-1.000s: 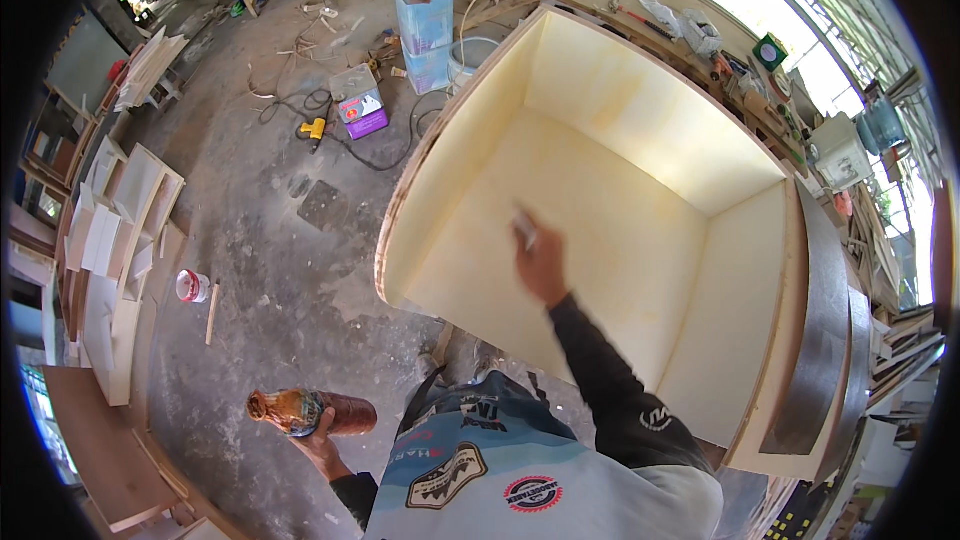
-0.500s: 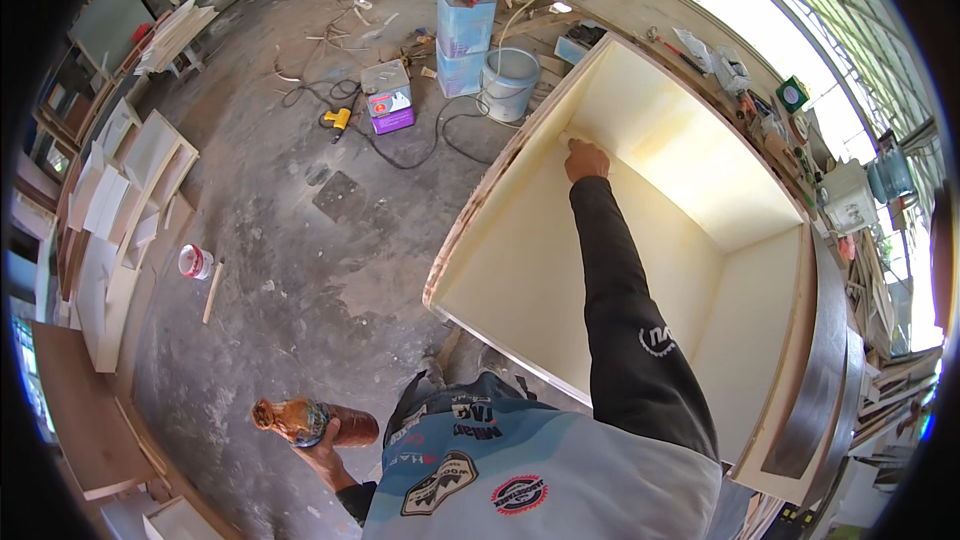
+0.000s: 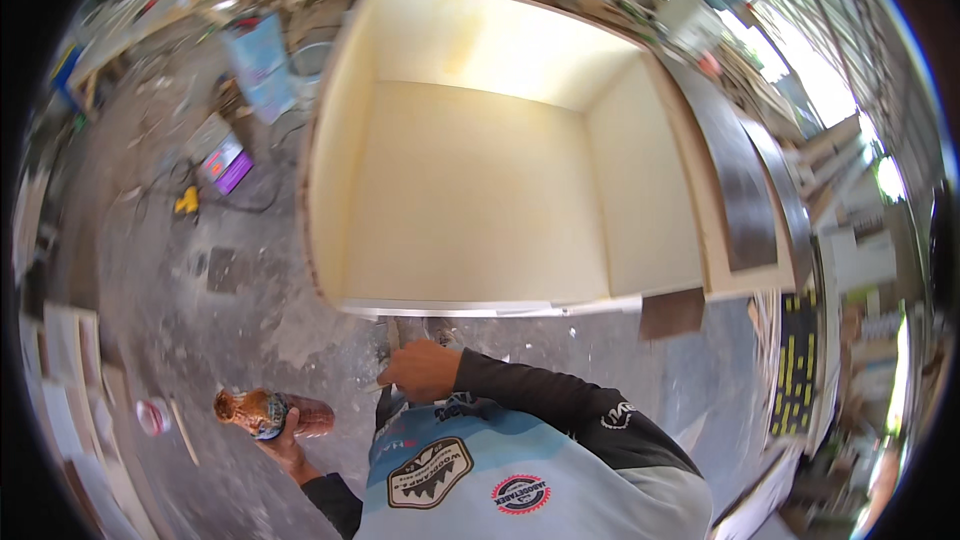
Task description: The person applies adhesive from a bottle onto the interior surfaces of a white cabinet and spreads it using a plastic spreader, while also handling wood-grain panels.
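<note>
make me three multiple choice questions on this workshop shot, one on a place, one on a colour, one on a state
1. Where is the right hand?
A. deep inside the cabinet
B. close to the person's chest, just before the cabinet's front edge
C. on the floor by the yellow tool

2. What colour is the inside of the open cabinet?
A. pale cream
B. dark blue
C. bright red

3. How is the brown bottle held?
A. standing upright on the floor
B. lying roughly sideways in the left hand
C. resting inside the cabinet

Answers: 1 B, the hand sits below the cabinet's near edge, above the shirt. 2 A, all inner panels show light cream. 3 B, the left hand grips it from below, its length running across the picture.
</note>
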The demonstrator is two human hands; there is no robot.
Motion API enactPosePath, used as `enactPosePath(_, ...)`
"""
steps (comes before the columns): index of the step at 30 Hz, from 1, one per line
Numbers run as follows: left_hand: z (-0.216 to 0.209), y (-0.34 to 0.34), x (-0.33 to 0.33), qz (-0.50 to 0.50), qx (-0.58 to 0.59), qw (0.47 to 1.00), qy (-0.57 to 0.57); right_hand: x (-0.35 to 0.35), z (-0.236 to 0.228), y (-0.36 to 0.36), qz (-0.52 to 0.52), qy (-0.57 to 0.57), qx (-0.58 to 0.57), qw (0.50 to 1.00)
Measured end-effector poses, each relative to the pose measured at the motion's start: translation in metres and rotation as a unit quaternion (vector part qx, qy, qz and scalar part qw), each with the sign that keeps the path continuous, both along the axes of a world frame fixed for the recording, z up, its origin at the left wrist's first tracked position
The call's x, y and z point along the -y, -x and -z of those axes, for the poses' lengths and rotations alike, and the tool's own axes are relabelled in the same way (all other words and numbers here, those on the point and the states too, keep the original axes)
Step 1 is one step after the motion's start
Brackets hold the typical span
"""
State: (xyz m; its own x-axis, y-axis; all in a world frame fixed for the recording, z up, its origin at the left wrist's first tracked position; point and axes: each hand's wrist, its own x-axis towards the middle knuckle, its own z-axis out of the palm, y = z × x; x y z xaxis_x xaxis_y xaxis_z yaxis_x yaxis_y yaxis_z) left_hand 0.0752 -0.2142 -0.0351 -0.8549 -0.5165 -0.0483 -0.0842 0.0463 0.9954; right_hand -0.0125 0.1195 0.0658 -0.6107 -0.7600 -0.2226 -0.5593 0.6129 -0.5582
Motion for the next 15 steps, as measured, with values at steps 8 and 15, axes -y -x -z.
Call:
enactPosePath(8, -0.017, 0.026, -0.018, 0.105, -0.027, 0.994, 0.009, -0.074, 0.007, -0.054, 0.422, 0.214, -0.065, 0.879)
enactPosePath(15, -0.006, -0.009, -0.041, 0.235, 0.017, 0.969, 0.072, -0.093, 0.050, -0.139, 0.658, 0.448, 0.164, 0.583)
